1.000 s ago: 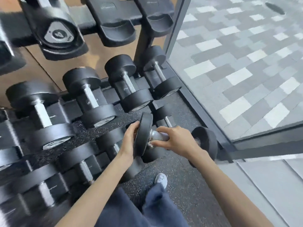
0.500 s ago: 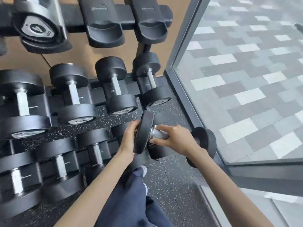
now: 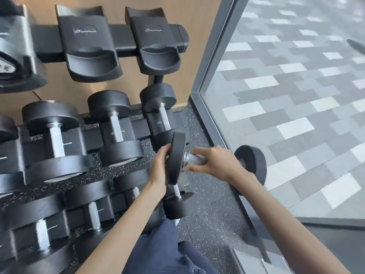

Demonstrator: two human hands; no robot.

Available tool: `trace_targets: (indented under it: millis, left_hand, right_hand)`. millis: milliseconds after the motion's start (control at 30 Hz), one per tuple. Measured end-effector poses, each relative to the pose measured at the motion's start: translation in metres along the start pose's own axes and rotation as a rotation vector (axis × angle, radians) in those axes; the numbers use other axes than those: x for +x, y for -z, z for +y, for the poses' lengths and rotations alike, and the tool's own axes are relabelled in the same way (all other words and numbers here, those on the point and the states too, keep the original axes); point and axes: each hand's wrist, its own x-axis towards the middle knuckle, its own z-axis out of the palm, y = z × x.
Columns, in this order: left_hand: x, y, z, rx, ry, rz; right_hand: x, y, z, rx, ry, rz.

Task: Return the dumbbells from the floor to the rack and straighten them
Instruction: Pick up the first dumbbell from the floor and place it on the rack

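Note:
I hold a small black dumbbell (image 3: pixel 250 165) sideways in the air at the right end of the rack (image 3: pixel 122 36). My right hand (image 3: pixel 217 165) grips its metal handle. My left hand (image 3: pixel 160 167) presses flat against the outer face of its left head. The top tier has two empty black cradles (image 3: pixel 92 62) above. The middle tier carries several black dumbbells (image 3: pixel 116 129) with silver handles. The lower tier holds several more, and a small one (image 3: pixel 177 202) lies just below my hands.
A metal-framed glass wall (image 3: pixel 213 123) runs close on the right, with grey paving beyond it. The floor (image 3: pixel 207 214) is black speckled rubber. My leg in dark blue trousers (image 3: pixel 164 250) is at the bottom, beside the lower tier.
The view has tilted up, bringing the empty top cradles into sight. The dumbbell has stayed in both hands, now higher against the rack, overlapping the rightmost middle-tier dumbbell.

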Motion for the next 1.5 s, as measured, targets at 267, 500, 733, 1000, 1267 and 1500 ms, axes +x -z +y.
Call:
trace_targets:
  millis: [267, 500, 733, 1000, 1267, 1500]
  left_hand:
    - [0.052, -0.033, 0.028, -0.004, -0.095, 0.124]
    - [0.097, -0.068, 0.033, -0.201, -0.223, 0.308]
    - [0.132, -0.146, 0.035, -0.303, -0.439, 0.517]
    - [0.177, -0.216, 0.038, -0.074, -0.825, 0.623]
    - [0.204, -0.231, 0.069, 0.03, -1.066, 0.701]
    - [0.219, -0.233, 0.083, -0.076, -1.14, 0.74]
  right_hand:
    - [0.076, 0.029, 0.04, -0.021, 0.171, -0.04]
    - [0.152, 0.056, 0.077, -0.076, 0.43, -0.14]
    - [0.213, 0.105, 0.129, -0.049, 0.715, -0.227]
    - [0.266, 0.166, 0.179, -0.045, 0.884, -0.172]
    - [0.302, 0.194, 0.176, -0.273, 1.07, -0.17]
    - [0.329, 0.195, 0.165, -0.304, 1.141, -0.222]
